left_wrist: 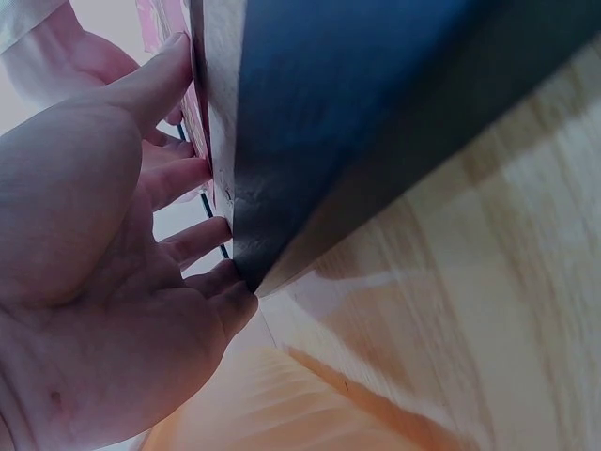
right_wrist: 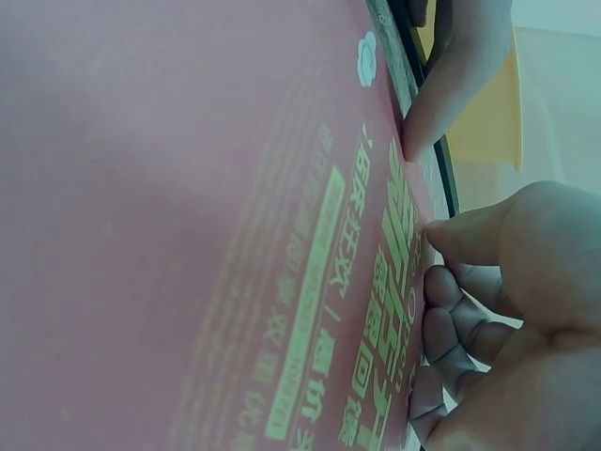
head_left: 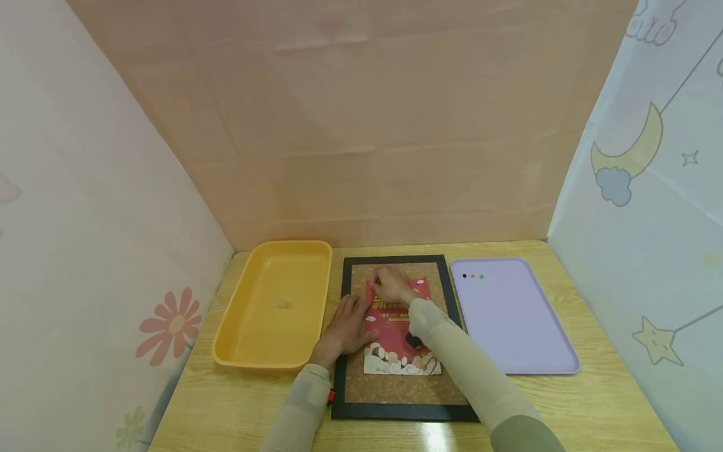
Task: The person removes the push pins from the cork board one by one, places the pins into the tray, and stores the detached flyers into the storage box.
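A red poster (head_left: 390, 333) with gold lettering and a cloud pattern along its bottom lies on a black-framed cork board (head_left: 407, 392). My right hand (head_left: 391, 285) is at the poster's upper left corner, fingers bent and thumb tip against the paper. In the right wrist view its bunched fingertips (right_wrist: 441, 329) meet the poster's edge; I cannot tell what is between them. My left hand (head_left: 349, 326) rests on the poster's left side with fingers spread, reaching across the board's left border. The left wrist view shows its fingers (left_wrist: 192, 240) extended along the board.
Left of the board stands a yellow tray (head_left: 226, 351) with raised walls. A flat lilac tray (head_left: 516, 320) lies on the right, with small black (head_left: 464, 275), orange (head_left: 472, 276) and green (head_left: 482, 277) pieces near its far left corner. Wall coverings surround the wooden table (head_left: 615, 408).
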The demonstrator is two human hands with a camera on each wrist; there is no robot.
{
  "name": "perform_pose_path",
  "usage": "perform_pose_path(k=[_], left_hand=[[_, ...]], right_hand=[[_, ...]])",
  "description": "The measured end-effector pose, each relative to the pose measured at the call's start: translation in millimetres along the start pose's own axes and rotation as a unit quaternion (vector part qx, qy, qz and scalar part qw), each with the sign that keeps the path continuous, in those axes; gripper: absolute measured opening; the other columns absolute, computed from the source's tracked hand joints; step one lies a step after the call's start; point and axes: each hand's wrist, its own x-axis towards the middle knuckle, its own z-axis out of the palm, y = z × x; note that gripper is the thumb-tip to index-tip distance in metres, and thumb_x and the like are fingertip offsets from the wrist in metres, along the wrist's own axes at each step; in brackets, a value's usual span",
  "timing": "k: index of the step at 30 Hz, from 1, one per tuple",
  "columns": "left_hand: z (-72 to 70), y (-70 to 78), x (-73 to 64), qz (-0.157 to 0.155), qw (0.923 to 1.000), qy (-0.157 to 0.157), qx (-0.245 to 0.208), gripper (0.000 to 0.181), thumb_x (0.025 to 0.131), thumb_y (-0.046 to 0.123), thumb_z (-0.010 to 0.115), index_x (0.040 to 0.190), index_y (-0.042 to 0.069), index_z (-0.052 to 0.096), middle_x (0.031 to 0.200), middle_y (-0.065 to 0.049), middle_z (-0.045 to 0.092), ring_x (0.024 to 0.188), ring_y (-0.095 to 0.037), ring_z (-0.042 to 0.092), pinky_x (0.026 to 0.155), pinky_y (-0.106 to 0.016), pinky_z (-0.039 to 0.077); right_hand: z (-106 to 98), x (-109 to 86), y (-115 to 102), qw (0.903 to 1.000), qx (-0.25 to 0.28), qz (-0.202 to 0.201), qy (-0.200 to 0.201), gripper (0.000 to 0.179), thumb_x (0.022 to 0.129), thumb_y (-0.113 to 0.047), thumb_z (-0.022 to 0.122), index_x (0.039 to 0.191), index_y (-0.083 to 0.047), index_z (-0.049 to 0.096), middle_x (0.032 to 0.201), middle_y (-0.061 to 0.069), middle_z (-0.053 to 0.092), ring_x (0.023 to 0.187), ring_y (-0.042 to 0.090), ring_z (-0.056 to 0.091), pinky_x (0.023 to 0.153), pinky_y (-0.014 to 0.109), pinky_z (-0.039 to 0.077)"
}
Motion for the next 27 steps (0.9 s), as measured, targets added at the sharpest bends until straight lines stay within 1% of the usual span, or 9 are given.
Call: perform_pose_path(k=[4, 6, 9, 11, 13, 16, 18, 24, 27], left_hand=[[0.8, -0.6, -1.3, 0.0, 1.0, -0.002, -0.001, 0.092, 0.102, 0.048, 0.083, 0.176, 0.018, 0.038, 0.181, -0.024, 0.032, 0.173, -0.05, 0.021, 0.14, -0.069, 0.03], [-2.8, 3.4, -4.1, 0.001, 1.0, -0.004, 0.0, 0.09, 0.102, 0.046, 0.083, 0.176, 0.016, 0.04, 0.18, -0.025, 0.032, 0.173, -0.051, 0.022, 0.139, -0.069, 0.031], [-7.9, 9.1, -8.1, 0.003, 1.0, -0.004, 0.004, 0.088, 0.102, 0.043, 0.083, 0.174, 0.012, 0.042, 0.179, -0.026, 0.034, 0.171, -0.052, 0.024, 0.137, -0.07, 0.034], [-9.9, 11.2, -9.2, -0.002, 1.0, -0.009, 0.003, 0.088, 0.103, 0.042, 0.083, 0.175, 0.013, 0.041, 0.18, -0.027, 0.033, 0.172, -0.052, 0.022, 0.138, -0.07, 0.033], [-8.4, 9.2, -8.2, -0.001, 1.0, -0.005, -0.001, 0.089, 0.102, 0.043, 0.083, 0.175, 0.014, 0.04, 0.18, -0.026, 0.032, 0.172, -0.052, 0.021, 0.138, -0.071, 0.032], [-5.5, 4.9, -6.0, -0.003, 1.0, -0.007, -0.006, 0.091, 0.102, 0.045, 0.082, 0.176, 0.016, 0.038, 0.182, -0.025, 0.03, 0.173, -0.05, 0.019, 0.139, -0.071, 0.029], [-5.5, 4.1, -5.6, -0.001, 1.0, -0.005, -0.005, 0.091, 0.101, 0.045, 0.084, 0.175, 0.015, 0.04, 0.181, -0.025, 0.031, 0.172, -0.051, 0.021, 0.138, -0.072, 0.031], [-5.8, 3.1, -4.5, -0.009, 0.9999, -0.013, -0.006, 0.092, 0.101, 0.046, 0.083, 0.176, 0.017, 0.039, 0.182, -0.023, 0.03, 0.173, -0.05, 0.02, 0.139, -0.071, 0.03], [-5.7, 2.7, -4.2, -0.008, 0.9999, -0.012, -0.001, 0.092, 0.101, 0.047, 0.083, 0.176, 0.018, 0.038, 0.182, -0.023, 0.03, 0.174, -0.05, 0.019, 0.139, -0.071, 0.029]], right_hand=[[-11, -7.2, -12, 0.9994, 0.021, 0.019, -0.02, 0.014, 0.107, -0.014, 0.072, 0.093, -0.013, 0.074, 0.1, 0.005, 0.071, 0.093, 0.024, 0.061, 0.096, 0.054, 0.053], [-15, -8.8, -16, 0.999, 0.024, 0.026, -0.028, 0.015, 0.108, -0.012, 0.071, 0.094, -0.012, 0.074, 0.098, 0.005, 0.07, 0.09, 0.022, 0.06, 0.095, 0.05, 0.053], [-11, -6.1, -8, 0.9984, 0.043, 0.024, -0.029, 0.018, 0.109, -0.013, 0.071, 0.091, -0.014, 0.074, 0.093, 0.002, 0.068, 0.084, 0.018, 0.059, 0.087, 0.041, 0.053], [-12, -6.0, -5, 0.9979, 0.055, 0.012, -0.031, 0.018, 0.108, -0.011, 0.071, 0.09, -0.013, 0.074, 0.091, 0.003, 0.068, 0.081, 0.018, 0.058, 0.081, 0.037, 0.051], [-14, -7.8, -4, 0.9969, 0.068, 0.007, -0.038, 0.017, 0.108, -0.01, 0.07, 0.092, -0.011, 0.074, 0.092, 0.003, 0.067, 0.08, 0.018, 0.058, 0.079, 0.035, 0.05], [-26, -15.6, -14, 0.9959, 0.071, 0.008, -0.055, 0.015, 0.11, -0.007, 0.067, 0.097, -0.005, 0.074, 0.098, 0.006, 0.067, 0.083, 0.018, 0.058, 0.08, 0.034, 0.051], [-29, -18.4, -16, 0.9951, 0.075, 0.013, -0.062, 0.015, 0.112, -0.008, 0.065, 0.1, -0.004, 0.073, 0.1, 0.006, 0.067, 0.084, 0.017, 0.058, 0.079, 0.032, 0.051], [-34, -22.6, -14, 0.9928, 0.091, 0.015, -0.076, 0.015, 0.114, -0.011, 0.063, 0.107, -0.003, 0.072, 0.104, 0.005, 0.065, 0.086, 0.015, 0.059, 0.077, 0.029, 0.052], [-39, -26.1, -14, 0.9918, 0.099, 0.015, -0.079, 0.013, 0.115, -0.011, 0.063, 0.108, -0.004, 0.071, 0.104, 0.006, 0.065, 0.086, 0.016, 0.06, 0.078, 0.029, 0.053]])
